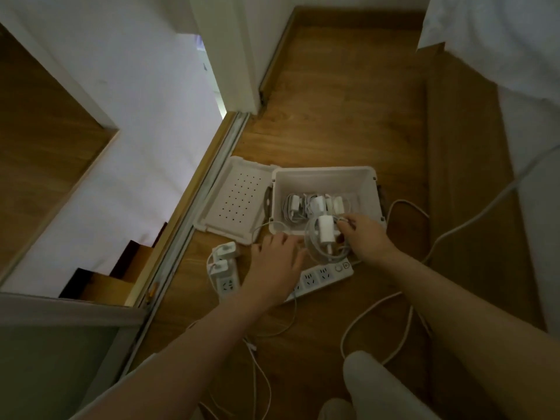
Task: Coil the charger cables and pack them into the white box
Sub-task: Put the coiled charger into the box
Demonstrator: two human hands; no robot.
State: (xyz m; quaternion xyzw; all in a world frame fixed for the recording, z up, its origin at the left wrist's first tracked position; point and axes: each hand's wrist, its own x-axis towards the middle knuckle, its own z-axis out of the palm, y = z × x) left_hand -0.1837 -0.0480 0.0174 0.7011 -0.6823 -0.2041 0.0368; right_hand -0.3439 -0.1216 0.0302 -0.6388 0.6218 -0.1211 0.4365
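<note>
The white box stands open on the wooden floor, with its perforated lid folded out to the left. Several coiled chargers lie inside it. My right hand holds a white charger with its coiled cable just over the box's near rim. My left hand hovers beside that coil with fingers spread and holds nothing. Two more chargers are plugged into a small power strip to the left.
A long white power strip lies under my hands. Loose white cables trail over the floor to the right and toward my knee. A sliding door track runs along the left, and white bedding hangs at the upper right.
</note>
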